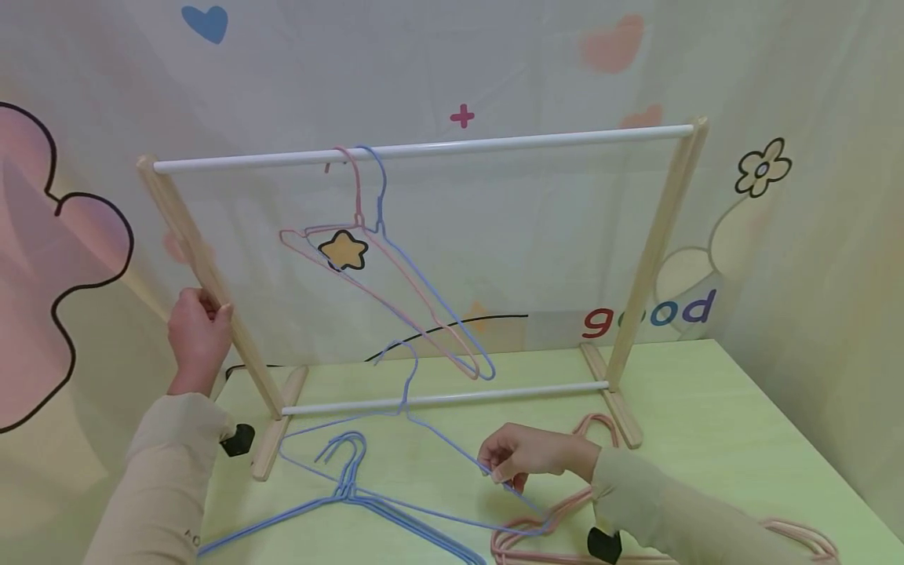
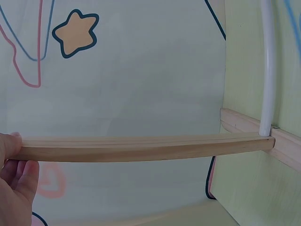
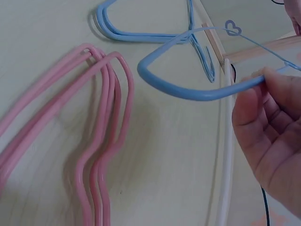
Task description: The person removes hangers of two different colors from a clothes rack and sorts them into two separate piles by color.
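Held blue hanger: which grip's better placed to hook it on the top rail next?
Right, probably. The right grip pinches the blue hanger by one shoulder, its hook free below the top rail. The left grip holds the wooden upright; switching would mean releasing it.
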Tool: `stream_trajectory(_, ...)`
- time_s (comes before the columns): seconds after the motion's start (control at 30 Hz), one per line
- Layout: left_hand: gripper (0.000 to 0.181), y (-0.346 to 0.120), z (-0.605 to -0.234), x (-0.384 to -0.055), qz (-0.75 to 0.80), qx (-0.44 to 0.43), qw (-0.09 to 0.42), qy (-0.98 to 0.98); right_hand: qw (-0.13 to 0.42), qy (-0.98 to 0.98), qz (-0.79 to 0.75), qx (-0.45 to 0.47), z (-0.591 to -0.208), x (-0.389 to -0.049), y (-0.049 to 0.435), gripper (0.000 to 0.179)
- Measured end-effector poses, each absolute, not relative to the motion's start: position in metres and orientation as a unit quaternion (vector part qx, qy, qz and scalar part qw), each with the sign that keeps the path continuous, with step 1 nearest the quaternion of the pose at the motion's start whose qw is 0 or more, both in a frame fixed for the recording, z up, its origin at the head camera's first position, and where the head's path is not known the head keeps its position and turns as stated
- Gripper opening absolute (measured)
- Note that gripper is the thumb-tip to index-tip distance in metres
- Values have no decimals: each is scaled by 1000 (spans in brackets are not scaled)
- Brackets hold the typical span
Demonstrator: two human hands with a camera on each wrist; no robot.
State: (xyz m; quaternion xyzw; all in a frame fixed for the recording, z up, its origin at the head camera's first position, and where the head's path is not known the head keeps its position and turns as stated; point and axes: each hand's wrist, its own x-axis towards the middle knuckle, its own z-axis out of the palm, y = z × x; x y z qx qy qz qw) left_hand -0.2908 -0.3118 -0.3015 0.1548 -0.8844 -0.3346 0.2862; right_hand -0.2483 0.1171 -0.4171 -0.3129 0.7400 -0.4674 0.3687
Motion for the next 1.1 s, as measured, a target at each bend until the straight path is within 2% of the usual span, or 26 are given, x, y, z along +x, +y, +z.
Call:
stream_trajectory(0.5, 34, -313, -302, -292, -335, 155, 286, -884, 483, 667, -480, -304, -452, -237, 64, 14)
stream_trajectory(0.67, 34, -314, -303, -292, -334, 154, 288, -884, 489, 663, -482, -298, -464, -236, 51, 2)
stream_trajectory(0.9, 33, -314, -304, -292, -330, 150, 291, -885, 478, 684, -471, -285, -469, -232, 39, 15)
stream_trajectory(1.1, 33, -313, -303, -293, -331, 151, 293, -884, 446, 719, -459, -272, -472, -232, 37, 10)
